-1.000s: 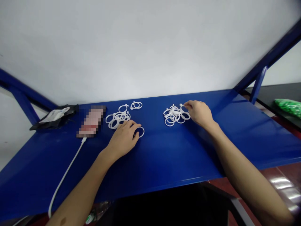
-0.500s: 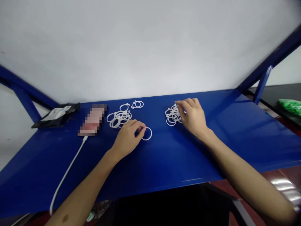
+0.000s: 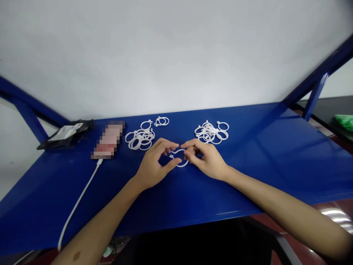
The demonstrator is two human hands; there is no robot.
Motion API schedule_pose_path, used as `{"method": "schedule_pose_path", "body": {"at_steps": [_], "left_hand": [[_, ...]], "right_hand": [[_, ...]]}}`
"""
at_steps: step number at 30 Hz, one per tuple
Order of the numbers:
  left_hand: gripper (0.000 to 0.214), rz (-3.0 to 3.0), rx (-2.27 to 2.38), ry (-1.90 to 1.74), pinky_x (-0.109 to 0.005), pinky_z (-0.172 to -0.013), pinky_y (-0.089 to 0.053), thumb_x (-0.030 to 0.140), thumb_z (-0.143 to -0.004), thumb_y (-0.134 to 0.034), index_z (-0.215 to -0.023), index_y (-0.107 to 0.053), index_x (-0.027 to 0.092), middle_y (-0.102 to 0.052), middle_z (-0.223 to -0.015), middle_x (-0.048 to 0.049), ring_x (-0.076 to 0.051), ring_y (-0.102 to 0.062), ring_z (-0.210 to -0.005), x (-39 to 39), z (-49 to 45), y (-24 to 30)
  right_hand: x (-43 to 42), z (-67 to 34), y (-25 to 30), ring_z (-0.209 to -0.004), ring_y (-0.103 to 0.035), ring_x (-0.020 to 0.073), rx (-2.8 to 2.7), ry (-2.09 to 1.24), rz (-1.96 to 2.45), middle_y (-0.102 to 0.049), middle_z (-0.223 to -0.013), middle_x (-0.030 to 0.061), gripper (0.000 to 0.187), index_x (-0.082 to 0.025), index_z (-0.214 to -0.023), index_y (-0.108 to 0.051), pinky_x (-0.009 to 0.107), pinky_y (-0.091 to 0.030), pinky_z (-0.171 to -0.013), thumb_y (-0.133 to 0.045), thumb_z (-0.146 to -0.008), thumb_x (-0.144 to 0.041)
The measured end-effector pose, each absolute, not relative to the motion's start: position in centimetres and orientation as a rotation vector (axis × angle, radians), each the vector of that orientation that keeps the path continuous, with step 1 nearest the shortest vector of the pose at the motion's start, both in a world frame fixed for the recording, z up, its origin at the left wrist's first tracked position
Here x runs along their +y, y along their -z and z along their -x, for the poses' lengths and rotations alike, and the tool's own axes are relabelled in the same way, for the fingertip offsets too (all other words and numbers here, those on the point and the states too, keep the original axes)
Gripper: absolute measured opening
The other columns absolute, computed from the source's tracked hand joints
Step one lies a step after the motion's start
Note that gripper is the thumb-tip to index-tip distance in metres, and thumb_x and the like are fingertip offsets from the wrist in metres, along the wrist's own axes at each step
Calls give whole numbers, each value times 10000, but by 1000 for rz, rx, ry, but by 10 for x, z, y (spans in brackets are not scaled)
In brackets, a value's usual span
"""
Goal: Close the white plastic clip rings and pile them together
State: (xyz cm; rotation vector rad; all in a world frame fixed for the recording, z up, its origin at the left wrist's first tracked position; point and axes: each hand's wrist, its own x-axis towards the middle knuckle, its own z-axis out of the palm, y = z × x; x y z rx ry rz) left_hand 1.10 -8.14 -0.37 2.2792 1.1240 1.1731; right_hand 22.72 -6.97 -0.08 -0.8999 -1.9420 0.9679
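Observation:
My left hand (image 3: 154,165) and my right hand (image 3: 206,160) meet at the middle of the blue shelf (image 3: 248,173), both pinching white plastic rings (image 3: 178,159) held between their fingertips. How many rings are in the pinch I cannot make out. A pile of white rings (image 3: 139,138) lies behind my left hand, with a small separate cluster (image 3: 161,121) further back. Another pile of white rings (image 3: 211,131) lies just behind my right hand.
A blurred pink phone (image 3: 108,140) lies at the left with a white cable (image 3: 78,200) running off the front edge. A black packet with a white label (image 3: 66,133) sits at the far left. Blue frame struts (image 3: 317,79) rise at both ends. Green items (image 3: 344,121) lie on a dark surface at right.
My right hand left the right pile and came toward the centre. My left hand slid right with its ring, and both hands now meet on the rings.

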Motion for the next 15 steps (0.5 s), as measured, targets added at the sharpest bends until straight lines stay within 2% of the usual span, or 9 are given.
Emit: {"method": "schedule_pose_path", "body": {"at_steps": [2, 9, 15], "left_hand": [[289, -2151, 1073, -1142, -281, -745, -532, 385, -892, -702, -1130, -634, 236, -637, -954, -13, -132, -617, -795, -80, -9, 2], [202, -1862, 1122, -1131, -252, -694, -515, 423, -872, -720, -949, -693, 239, -666, -840, 6, -132, -631, -761, -74, -6, 8], [229, -1828, 1176, -1113, -254, -659, -502, 435, -817, -765, -907, -696, 236, -673, -756, 18, -128, -621, -687, -74, -7, 9]], "right_hand": [[-69, -227, -1, -623, -616, 93, -1914, -977, 899, -657, -733, -29, 154, -195, -1097, -609, 228, -489, -604, -542, -972, -257], [-70, -226, 0, -602, -579, 95, -1978, -954, 887, -645, -725, -25, 184, -193, -1115, -652, 229, -460, -576, -563, -966, -255], [-73, -228, 2, -746, -649, 138, -2033, -1012, 885, -682, -783, 11, 155, -195, -928, -650, 236, -477, -602, -615, -961, -343]]}}
